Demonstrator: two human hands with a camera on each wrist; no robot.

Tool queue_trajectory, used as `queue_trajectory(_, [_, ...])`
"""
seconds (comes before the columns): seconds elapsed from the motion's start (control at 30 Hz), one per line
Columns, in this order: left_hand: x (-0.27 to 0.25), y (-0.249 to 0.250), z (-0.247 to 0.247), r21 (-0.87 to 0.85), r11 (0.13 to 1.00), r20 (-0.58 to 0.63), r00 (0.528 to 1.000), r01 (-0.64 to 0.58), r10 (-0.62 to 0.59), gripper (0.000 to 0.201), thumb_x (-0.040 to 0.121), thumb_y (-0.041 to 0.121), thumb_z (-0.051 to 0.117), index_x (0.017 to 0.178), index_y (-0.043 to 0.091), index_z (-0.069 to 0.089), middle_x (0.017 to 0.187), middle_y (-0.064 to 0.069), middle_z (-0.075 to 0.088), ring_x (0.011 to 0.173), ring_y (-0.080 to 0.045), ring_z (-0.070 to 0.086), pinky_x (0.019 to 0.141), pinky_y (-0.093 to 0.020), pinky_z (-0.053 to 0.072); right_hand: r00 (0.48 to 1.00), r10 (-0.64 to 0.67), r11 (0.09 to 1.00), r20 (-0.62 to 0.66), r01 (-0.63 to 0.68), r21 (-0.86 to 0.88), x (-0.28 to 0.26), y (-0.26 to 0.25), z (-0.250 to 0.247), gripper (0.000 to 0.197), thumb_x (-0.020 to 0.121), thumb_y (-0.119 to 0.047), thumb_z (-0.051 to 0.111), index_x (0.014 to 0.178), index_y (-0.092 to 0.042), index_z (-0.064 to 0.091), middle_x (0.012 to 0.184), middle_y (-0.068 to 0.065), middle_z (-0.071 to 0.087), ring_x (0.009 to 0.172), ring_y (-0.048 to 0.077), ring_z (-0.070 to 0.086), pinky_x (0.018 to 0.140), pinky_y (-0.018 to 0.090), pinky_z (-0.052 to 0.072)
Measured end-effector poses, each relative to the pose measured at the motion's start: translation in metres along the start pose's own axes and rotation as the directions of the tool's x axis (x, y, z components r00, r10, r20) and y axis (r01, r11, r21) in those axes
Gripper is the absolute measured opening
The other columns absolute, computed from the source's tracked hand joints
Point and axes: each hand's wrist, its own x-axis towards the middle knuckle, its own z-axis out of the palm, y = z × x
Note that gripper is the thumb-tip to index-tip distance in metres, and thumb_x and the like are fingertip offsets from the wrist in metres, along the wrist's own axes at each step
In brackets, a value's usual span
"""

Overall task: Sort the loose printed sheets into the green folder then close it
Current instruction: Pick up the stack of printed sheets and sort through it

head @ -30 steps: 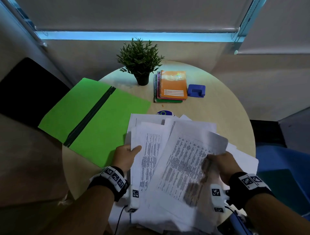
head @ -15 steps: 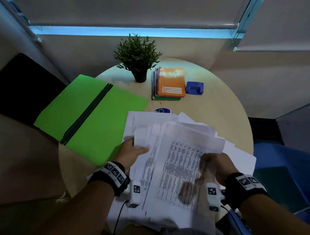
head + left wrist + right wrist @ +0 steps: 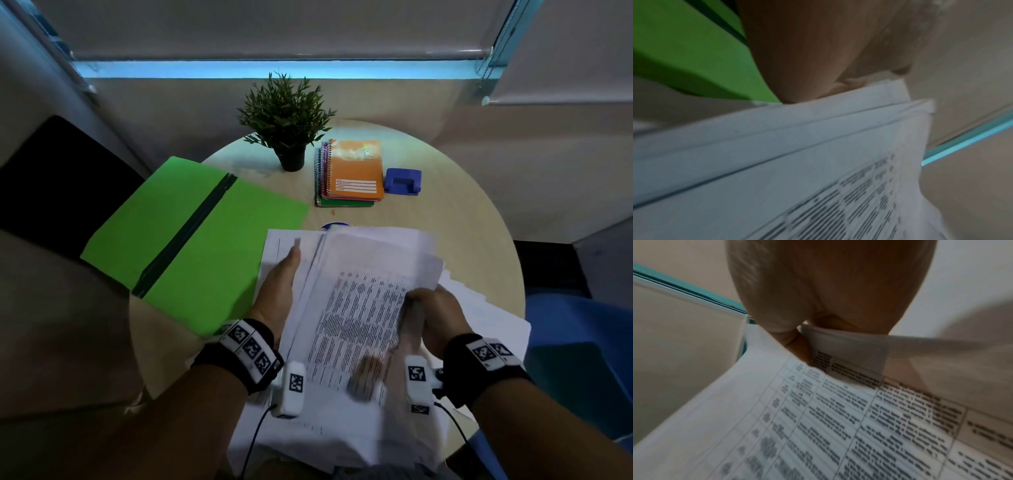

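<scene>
The green folder lies open on the left of the round table, its dark spine running diagonally; its green also shows in the left wrist view. A stack of printed sheets is held between my hands, tilted up toward me. My left hand lies flat against the stack's left edge, fingers straight and pointing away; its palm touches the sheet edges. My right hand pinches the stack's right edge, thumb on the top printed sheet. More loose sheets lie underneath to the right.
At the back of the table stand a potted plant, a pile of spiral notebooks and a blue hole punch. A small blue round object peeks out behind the sheets. A black chair is left, a blue seat right.
The fanned sheets have been drawn together into a tighter stack. My left hand has let go of its grip and now lies flat along the stack's left edge.
</scene>
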Motion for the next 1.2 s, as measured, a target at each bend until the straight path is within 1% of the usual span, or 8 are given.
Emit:
queue_trajectory(0.1, [-0.006, 0.008, 0.002, 0.224, 0.951, -0.022, 0.975, -0.211, 0.222, 0.025, 0.092, 0.031, 0.070, 0.116, 0.033, 0.063, 0.114, 0.015, 0.070, 0.104, -0.003, 0.066, 0.092, -0.025, 0.052, 0.993, -0.117, 0.993, -0.022, 0.118, 0.015, -0.004, -0.022, 0.011, 0.023, 0.091, 0.008, 0.050, 0.111, 0.003, 0.059, 0.087, 0.022, 0.060, 0.074, 0.033, 0.059, 0.068, 0.042, 0.047])
queue_trajectory(0.3, [-0.005, 0.032, 0.014, 0.362, 0.869, -0.195, 0.885, -0.336, 0.424, 0.023, 0.099, 0.013, 0.059, 0.120, 0.021, 0.057, 0.096, 0.012, 0.061, 0.087, -0.010, 0.059, 0.072, -0.015, 0.044, 0.900, -0.418, 0.905, 0.125, 0.424, -0.028, -0.034, -0.087, 0.038, 0.042, 0.086, 0.007, 0.064, 0.126, -0.007, 0.060, 0.110, 0.012, 0.074, 0.094, 0.029, 0.074, 0.080, 0.043, 0.062])
queue_trajectory(0.47, [-0.012, 0.092, 0.025, 0.251, 0.770, -0.297, 0.710, -0.587, 0.638, 0.017, 0.097, 0.005, 0.058, 0.107, 0.018, 0.055, 0.092, 0.018, 0.061, 0.077, 0.019, 0.059, 0.071, -0.005, 0.042, 0.630, -0.741, 0.599, 0.233, 0.777, -0.195, -0.071, -0.118, 0.059, 0.017, 0.091, -0.006, 0.055, 0.099, 0.008, 0.061, 0.087, 0.029, 0.064, 0.077, 0.021, 0.055, 0.071, 0.035, 0.047])
queue_trajectory(0.57, [-0.030, 0.105, 0.026, 0.287, 0.653, -0.272, 0.594, -0.701, 0.757, 0.019, 0.097, 0.002, 0.057, 0.115, 0.008, 0.054, 0.098, -0.008, 0.064, 0.089, -0.003, 0.063, 0.078, 0.001, 0.041, 0.413, -0.872, 0.368, 0.264, 0.907, -0.205, -0.086, -0.127, 0.053, 0.017, 0.098, -0.002, 0.051, 0.107, 0.008, 0.060, 0.097, 0.027, 0.063, 0.085, 0.034, 0.057, 0.074, 0.035, 0.049])
queue_trajectory(0.77, [-0.029, 0.043, -0.007, 0.278, 0.705, -0.149, 0.695, -0.653, 0.703, 0.048, 0.088, 0.011, 0.065, 0.131, 0.017, 0.044, 0.126, -0.001, 0.063, 0.120, -0.014, 0.061, 0.102, -0.042, 0.051, 0.536, -0.762, 0.535, 0.363, 0.837, -0.112, -0.078, -0.072, 0.029, 0.040, 0.093, -0.002, 0.055, 0.129, -0.019, 0.058, 0.123, 0.006, 0.066, 0.118, 0.019, 0.062, 0.101, 0.037, 0.052])
queue_trajectory(0.97, [-0.030, 0.025, -0.001, 0.256, 0.732, -0.231, 0.695, -0.631, 0.680, 0.024, 0.096, 0.013, 0.054, 0.106, 0.033, 0.045, 0.104, 0.001, 0.063, 0.092, -0.008, 0.063, 0.082, -0.032, 0.051, 0.592, -0.772, 0.545, 0.233, 0.804, -0.238, -0.071, -0.038, 0.048, 0.031, 0.100, -0.001, 0.046, 0.113, -0.024, 0.062, 0.107, -0.028, 0.063, 0.099, -0.016, 0.056, 0.089, 0.008, 0.042])
queue_trajectory(1.07, [-0.035, 0.044, 0.002, 0.194, 0.654, -0.242, 0.610, -0.731, 0.754, 0.026, 0.099, 0.011, 0.047, 0.112, 0.034, 0.042, 0.112, -0.002, 0.062, 0.100, -0.016, 0.063, 0.085, -0.030, 0.052, 0.516, -0.841, 0.493, 0.164, 0.855, -0.162, -0.081, -0.061, 0.055, 0.037, 0.101, 0.006, 0.043, 0.134, -0.002, 0.057, 0.124, -0.003, 0.063, 0.116, -0.002, 0.057, 0.101, 0.016, 0.042])
queue_trajectory(1.2, [-0.042, 0.047, -0.001, 0.170, 0.606, -0.174, 0.581, -0.777, 0.795, 0.030, 0.097, 0.007, 0.046, 0.117, 0.029, 0.038, 0.115, -0.002, 0.061, 0.105, -0.018, 0.062, 0.088, -0.031, 0.052, 0.405, -0.879, 0.387, 0.252, 0.914, -0.120, -0.090, -0.067, 0.048, 0.047, 0.100, 0.011, 0.045, 0.137, -0.018, 0.048, 0.125, -0.013, 0.058, 0.116, -0.006, 0.054, 0.099, 0.016, 0.040])
